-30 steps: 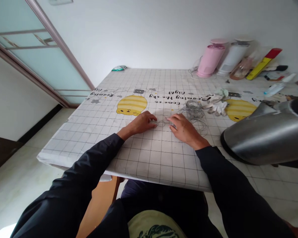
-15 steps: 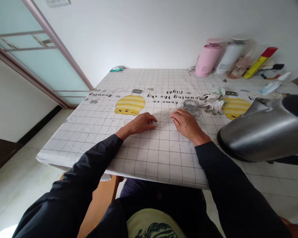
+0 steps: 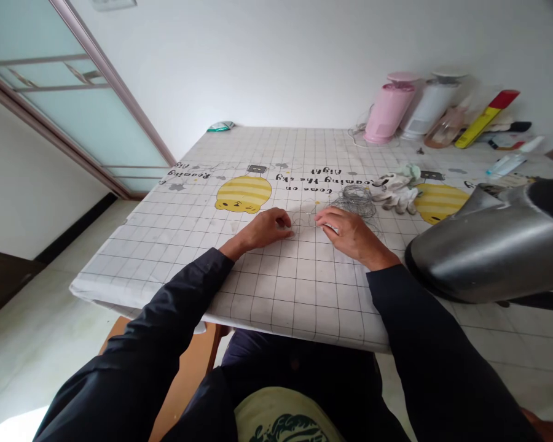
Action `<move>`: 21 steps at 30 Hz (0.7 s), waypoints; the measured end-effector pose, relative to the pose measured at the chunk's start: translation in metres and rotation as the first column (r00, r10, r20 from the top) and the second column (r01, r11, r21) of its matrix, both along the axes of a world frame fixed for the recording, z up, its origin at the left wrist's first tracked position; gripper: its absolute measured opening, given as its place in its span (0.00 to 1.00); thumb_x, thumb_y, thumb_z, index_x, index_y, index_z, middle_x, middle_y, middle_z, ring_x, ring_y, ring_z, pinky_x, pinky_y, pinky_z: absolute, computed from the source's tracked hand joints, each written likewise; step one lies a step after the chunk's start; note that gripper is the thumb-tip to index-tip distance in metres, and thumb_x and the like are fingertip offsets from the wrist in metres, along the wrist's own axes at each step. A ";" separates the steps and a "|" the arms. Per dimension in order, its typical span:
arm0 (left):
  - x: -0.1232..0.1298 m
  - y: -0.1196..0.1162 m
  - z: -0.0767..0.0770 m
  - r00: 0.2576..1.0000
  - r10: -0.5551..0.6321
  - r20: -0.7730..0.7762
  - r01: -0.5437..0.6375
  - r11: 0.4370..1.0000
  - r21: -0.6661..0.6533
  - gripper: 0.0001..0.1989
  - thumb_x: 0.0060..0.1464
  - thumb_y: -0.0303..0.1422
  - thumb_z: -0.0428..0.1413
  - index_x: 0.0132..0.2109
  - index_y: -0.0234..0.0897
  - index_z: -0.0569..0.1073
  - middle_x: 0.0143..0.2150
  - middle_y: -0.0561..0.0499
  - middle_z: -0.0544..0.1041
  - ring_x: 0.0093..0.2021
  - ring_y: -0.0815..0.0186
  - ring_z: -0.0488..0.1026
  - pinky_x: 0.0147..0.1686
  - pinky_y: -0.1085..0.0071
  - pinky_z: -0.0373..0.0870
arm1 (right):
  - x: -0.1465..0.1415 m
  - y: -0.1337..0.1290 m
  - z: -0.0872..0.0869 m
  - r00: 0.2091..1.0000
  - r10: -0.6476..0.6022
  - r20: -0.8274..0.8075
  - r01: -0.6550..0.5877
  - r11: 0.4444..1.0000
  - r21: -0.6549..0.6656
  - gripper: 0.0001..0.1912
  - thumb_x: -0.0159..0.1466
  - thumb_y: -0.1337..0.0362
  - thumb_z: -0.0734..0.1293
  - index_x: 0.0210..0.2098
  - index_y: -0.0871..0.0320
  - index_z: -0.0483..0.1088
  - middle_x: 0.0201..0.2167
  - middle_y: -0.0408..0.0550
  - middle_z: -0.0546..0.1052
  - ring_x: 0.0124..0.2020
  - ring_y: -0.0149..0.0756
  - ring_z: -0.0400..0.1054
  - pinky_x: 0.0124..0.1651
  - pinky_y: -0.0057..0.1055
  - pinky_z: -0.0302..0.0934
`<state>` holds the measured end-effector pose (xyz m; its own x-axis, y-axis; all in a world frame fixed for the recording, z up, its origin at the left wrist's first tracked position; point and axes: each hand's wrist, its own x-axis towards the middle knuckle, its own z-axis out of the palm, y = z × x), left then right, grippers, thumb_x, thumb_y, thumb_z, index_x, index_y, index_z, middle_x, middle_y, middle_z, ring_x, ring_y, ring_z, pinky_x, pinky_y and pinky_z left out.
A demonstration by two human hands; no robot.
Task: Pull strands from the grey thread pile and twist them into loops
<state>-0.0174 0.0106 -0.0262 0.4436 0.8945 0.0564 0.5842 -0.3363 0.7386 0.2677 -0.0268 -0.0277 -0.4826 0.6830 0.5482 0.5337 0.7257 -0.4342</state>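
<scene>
Thin grey wire lies in a loose tangled coil [image 3: 357, 201] on the table, just beyond my right hand [image 3: 348, 236]. My right fingers pinch a strand near the fingertips. Fine loops of this wire [image 3: 304, 216] cross the short gap between my two hands, faint against the cloth. My left hand [image 3: 268, 228] rests on the table to the left of the loops, its fingers curled and its thumb apart from them. Nothing shows clearly in that gap.
A checked tablecloth [image 3: 267, 276] covers the table. Beyond the coil lie work gloves [image 3: 399, 190]. A large dark metal vessel [image 3: 488, 245] stands close on the right. A pink cylinder [image 3: 391, 110], a white cylinder [image 3: 428, 107] and bottles line the wall.
My left thumb and fingers have parted a little. The right fingers have shifted slightly on the wire, and the loops between the hands have changed shape.
</scene>
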 end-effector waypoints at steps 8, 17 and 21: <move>0.006 -0.001 0.007 0.928 0.103 0.359 -0.014 0.970 -0.244 0.20 0.66 0.43 0.69 0.57 0.37 0.78 0.47 0.41 0.88 0.43 0.60 0.85 0.46 0.60 0.81 | -0.009 -0.009 0.006 0.998 -0.031 -0.047 0.031 0.999 -0.007 0.12 0.76 0.70 0.63 0.42 0.52 0.77 0.51 0.53 0.84 0.49 0.46 0.81 0.51 0.45 0.77; 0.028 0.009 0.004 0.766 0.251 0.591 -0.142 0.964 -0.226 0.08 0.64 0.34 0.67 0.38 0.34 0.84 0.33 0.45 0.85 0.29 0.68 0.78 0.33 0.70 0.78 | -0.011 -0.003 0.000 0.997 -0.020 -0.080 0.028 0.994 0.106 0.12 0.74 0.74 0.64 0.43 0.52 0.76 0.47 0.53 0.83 0.48 0.48 0.80 0.51 0.47 0.77; 0.041 0.001 -0.006 0.765 0.266 0.586 -0.302 0.952 -0.037 0.09 0.67 0.35 0.64 0.38 0.36 0.82 0.31 0.49 0.84 0.27 0.69 0.76 0.29 0.72 0.74 | -0.020 -0.007 0.000 0.996 -0.004 -0.095 0.012 0.996 0.085 0.12 0.74 0.74 0.64 0.43 0.51 0.74 0.45 0.51 0.82 0.47 0.47 0.79 0.50 0.46 0.76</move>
